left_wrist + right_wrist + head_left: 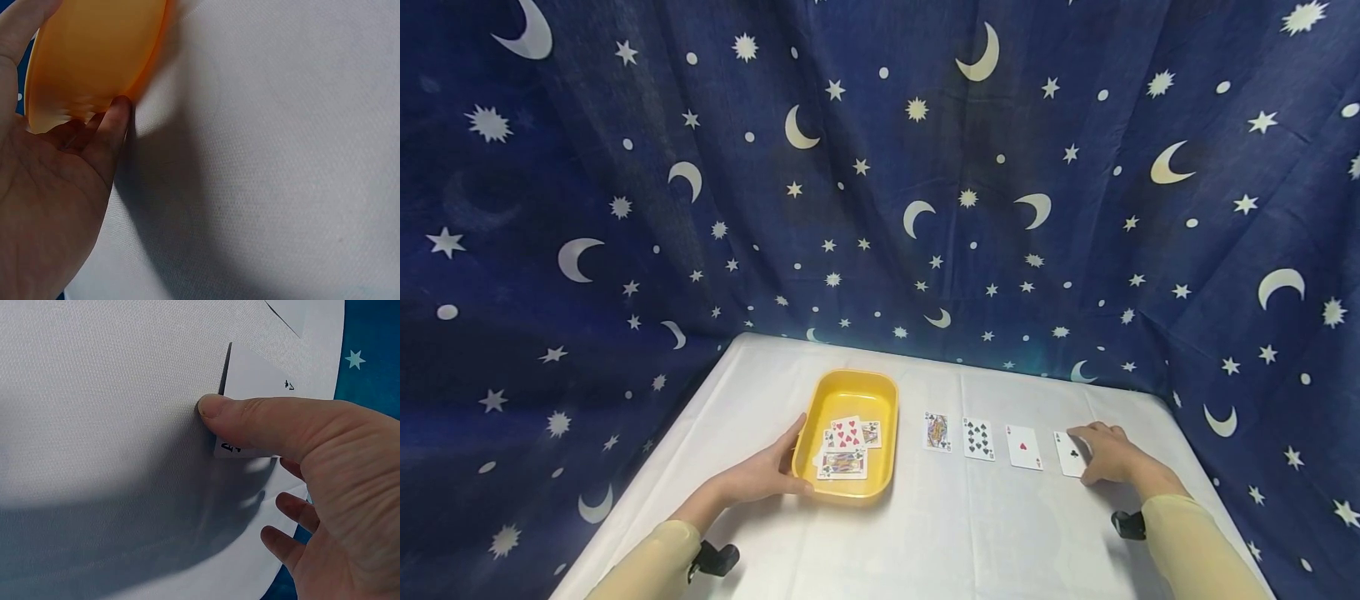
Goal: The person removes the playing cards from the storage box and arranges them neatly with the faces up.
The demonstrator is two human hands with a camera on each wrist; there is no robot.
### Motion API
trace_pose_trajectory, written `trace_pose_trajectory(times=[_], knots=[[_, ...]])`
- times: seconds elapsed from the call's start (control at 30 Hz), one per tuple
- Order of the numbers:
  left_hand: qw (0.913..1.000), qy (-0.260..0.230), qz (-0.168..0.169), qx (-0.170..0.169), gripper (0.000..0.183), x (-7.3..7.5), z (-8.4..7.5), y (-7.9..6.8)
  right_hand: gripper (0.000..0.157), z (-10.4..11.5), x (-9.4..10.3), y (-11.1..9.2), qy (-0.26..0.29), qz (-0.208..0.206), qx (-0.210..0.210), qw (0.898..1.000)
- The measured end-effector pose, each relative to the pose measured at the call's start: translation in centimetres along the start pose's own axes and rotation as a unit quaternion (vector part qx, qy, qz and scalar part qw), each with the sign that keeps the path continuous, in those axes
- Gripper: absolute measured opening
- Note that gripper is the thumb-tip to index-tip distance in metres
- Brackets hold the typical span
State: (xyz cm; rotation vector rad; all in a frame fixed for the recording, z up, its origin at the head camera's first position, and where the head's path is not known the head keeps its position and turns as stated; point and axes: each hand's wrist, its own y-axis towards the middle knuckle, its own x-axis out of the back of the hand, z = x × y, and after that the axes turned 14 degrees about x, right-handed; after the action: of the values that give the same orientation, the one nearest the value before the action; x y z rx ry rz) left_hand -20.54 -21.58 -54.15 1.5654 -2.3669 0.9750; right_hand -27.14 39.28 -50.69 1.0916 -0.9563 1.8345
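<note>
My left hand grips the left side of a yellow plastic tray, thumb at the front corner and fingers along the outer wall. Several playing cards lie loosely inside, among them a red hearts card and a face card. Over on the right, my right hand holds an ace of clubs by its edges, between thumb and forefinger. In the right wrist view, the thumb covers part of this ace, and the other fingers hang loosely below it.
Left of the ace of clubs, a row of face-up cards lies on the white tablecloth: an ace of hearts, a black number card and a face card. A dark blue star-and-moon curtain surrounds the table's far sides.
</note>
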Motion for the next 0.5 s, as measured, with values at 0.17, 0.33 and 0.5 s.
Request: trace_pose_trajectory(times=[0.17, 0.33, 0.5], knots=[[0.9999, -0.011, 0.009, -0.007, 0.126, 0.06, -0.02, -0.04, 0.090, -0.22, -0.13, 0.06, 0.009, 0.012, -0.014, 1.000], [0.9998, -0.012, 0.009, -0.011, 0.125, 0.08, -0.14, -0.20, 0.089, -0.15, -0.04, 0.25, 0.015, 0.021, -0.022, 0.999], [0.9998, -0.012, 0.010, -0.011, 0.125, 0.05, -0.11, -0.24, 0.087, 0.01, 0.05, 0.44, 0.013, 0.027, -0.024, 0.999]])
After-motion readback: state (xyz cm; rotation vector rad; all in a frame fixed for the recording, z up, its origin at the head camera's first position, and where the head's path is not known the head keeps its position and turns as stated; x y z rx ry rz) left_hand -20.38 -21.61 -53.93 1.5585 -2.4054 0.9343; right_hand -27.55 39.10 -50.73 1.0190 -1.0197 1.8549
